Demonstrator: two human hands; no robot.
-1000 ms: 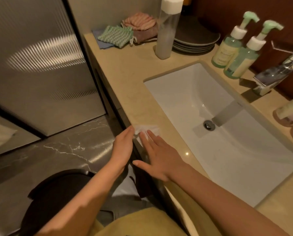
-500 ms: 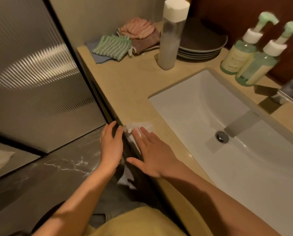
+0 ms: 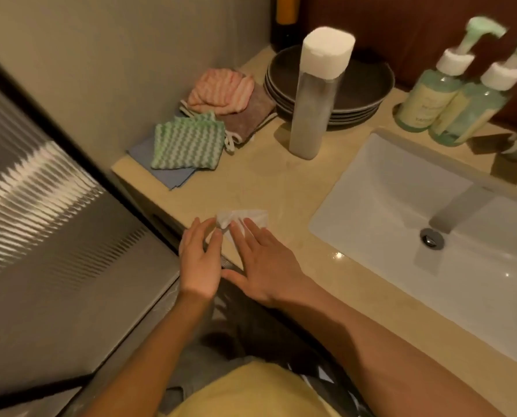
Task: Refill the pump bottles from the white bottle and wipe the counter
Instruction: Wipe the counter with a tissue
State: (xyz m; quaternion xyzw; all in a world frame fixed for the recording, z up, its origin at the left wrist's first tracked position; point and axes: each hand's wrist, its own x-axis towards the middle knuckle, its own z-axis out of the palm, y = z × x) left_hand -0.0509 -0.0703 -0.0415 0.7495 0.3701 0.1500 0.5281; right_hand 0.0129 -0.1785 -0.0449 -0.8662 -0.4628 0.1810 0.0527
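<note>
Wipe: a white crumpled tissue [image 3: 251, 216] lies on the beige desk [image 3: 266, 182] close to its front edge, between the desk's corner and the sink [image 3: 386, 206].
Right hand: the right hand [image 3: 266, 266] lies flat on the tissue, its fingers [image 3: 252, 228] straight, spread and pressing down.
Left hand: the left hand [image 3: 198, 263] is at the desk's edge just beside the right. Its fingers [image 3: 195, 227] are loosely straight, tips at the tissue's near side, holding nothing.
White bottle: the white bottle [image 3: 317, 94] stands upright and capped at the back of the desk, in front of a stack of dark plates [image 3: 368, 88].
Pump bottles: one pump bottle [image 3: 425, 97] and the other pump bottle [image 3: 473, 112], both green, stand touching behind the sink's far corner.
Cloths: a green cloth [image 3: 188, 145], pink cloth [image 3: 221, 90] and brown cloth [image 3: 248, 118] are piled in the desk's back corner.
Drain: the drain [image 3: 431, 238] sits in the sink's bottom.
</note>
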